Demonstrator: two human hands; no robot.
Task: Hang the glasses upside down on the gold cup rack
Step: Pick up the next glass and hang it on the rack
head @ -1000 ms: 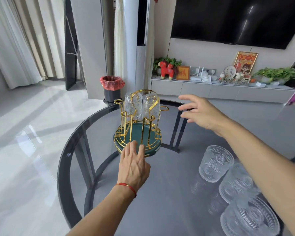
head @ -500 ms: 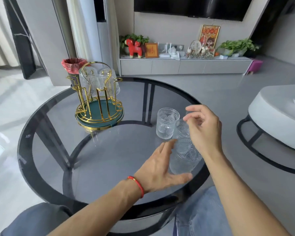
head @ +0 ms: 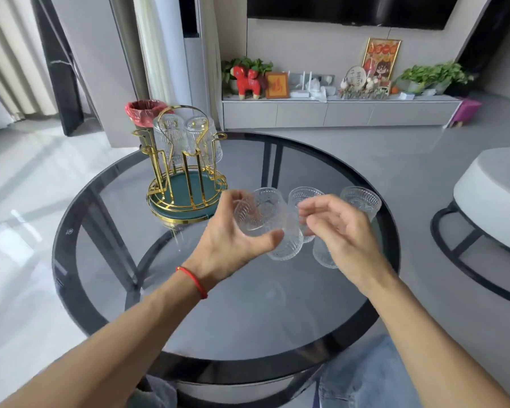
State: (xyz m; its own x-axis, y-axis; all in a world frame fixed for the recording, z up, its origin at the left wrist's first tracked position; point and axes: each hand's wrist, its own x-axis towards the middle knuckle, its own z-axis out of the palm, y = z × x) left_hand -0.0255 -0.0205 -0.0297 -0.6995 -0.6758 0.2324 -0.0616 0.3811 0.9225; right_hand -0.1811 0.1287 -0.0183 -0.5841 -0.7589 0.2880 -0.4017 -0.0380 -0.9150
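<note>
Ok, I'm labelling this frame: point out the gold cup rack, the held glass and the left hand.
gold cup rack (head: 186, 184): head view, front upright.
held glass (head: 261, 216): head view, ribbed side.
left hand (head: 233, 245): head view, palm.

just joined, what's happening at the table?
A person is loading a gold rack with glasses. Two glasses already hang upside down on it. The left hand holds a glass tilted above the table; the open right hand hovers beside it. More glasses wait upright behind the hands.
</note>
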